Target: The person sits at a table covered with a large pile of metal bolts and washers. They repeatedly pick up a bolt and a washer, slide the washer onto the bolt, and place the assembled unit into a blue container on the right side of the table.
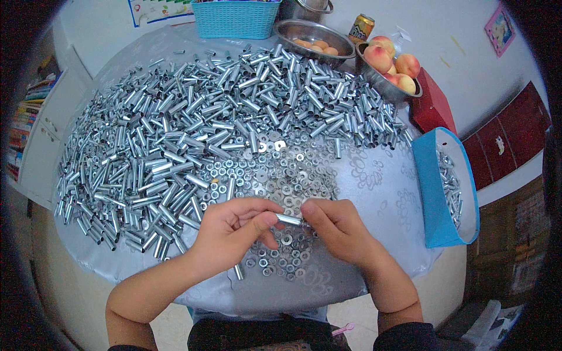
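Between my hands, just above the near part of the table, is a short shiny metal tube (288, 220). My left hand (237, 228) pinches its left end between thumb and fingers. At the right end, my right hand (335, 227) is closed with the thumb on top; whatever sits under its fingertips is mostly hidden. Below and beyond my hands lie many loose metal washers and nuts (287, 240). A great heap of loose metal tubes (193, 117) spreads over the left and far parts of the table.
A blue fabric bin (430, 193) with metal pieces inside stands at the right edge. Along the back are a turquoise basket (234, 20), a metal bowl of eggs (287, 29), a bowl of peaches (383, 88), a drink can (361, 28) and a red box (432, 105).
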